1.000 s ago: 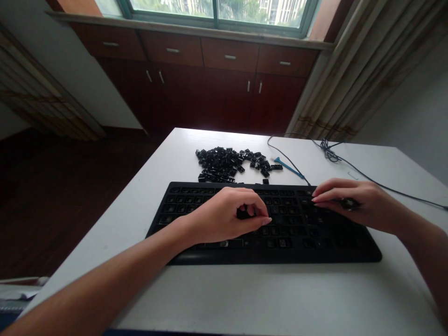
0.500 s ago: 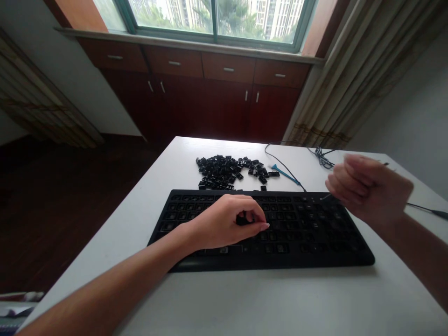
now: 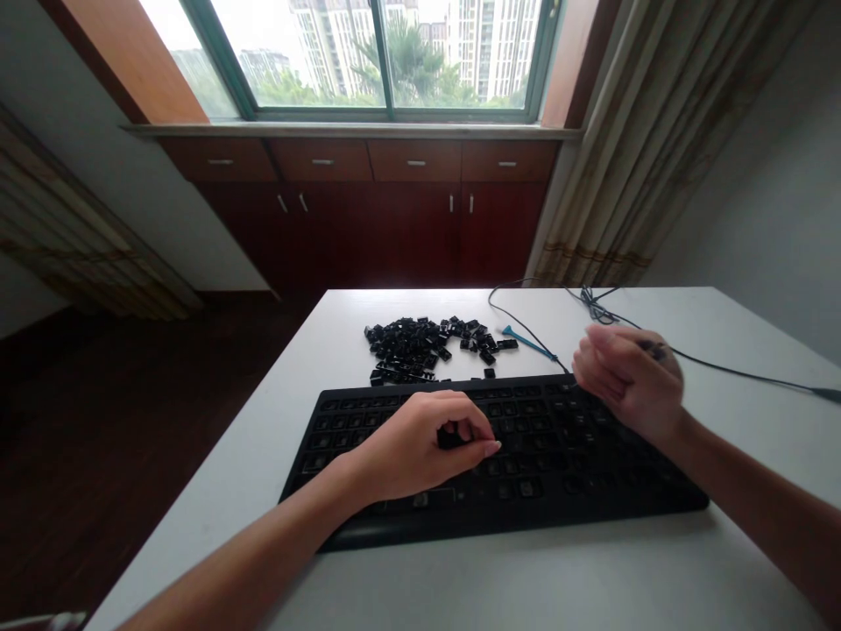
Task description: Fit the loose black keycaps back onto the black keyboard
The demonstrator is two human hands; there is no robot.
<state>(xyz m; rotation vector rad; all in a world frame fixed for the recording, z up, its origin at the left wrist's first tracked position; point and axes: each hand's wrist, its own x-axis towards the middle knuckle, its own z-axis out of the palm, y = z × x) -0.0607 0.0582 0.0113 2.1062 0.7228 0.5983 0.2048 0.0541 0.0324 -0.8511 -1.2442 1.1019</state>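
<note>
**Your right hand lifts up off the keyboard**

Your left hand (image 3: 413, 447) sits low over the keys, with its fingers curled down and half closed. A dark bit shows under them, but you cannot tell if they have hold of a key. Below it lies the long, flat black plastic keyboard (image 3: 578, 495), on the smooth white table (image 3: 591, 570). Past the far edge of the keyboard is a bumpy heap of small, shiny black plastic keycaps (image 3: 411, 349). To the right of the heap lies a thin blue plastic tool (image 3: 529, 344), and a thin black cable (image 3: 519, 322) curves beside it. Your right hand (image 3: 627, 381) has just come up off the keys. It now hangs over the far right part of the keyboard, with its fingers bent in. A small dark thing shows at the top of this hand, but you cannot tell if the hand grips it.
</note>
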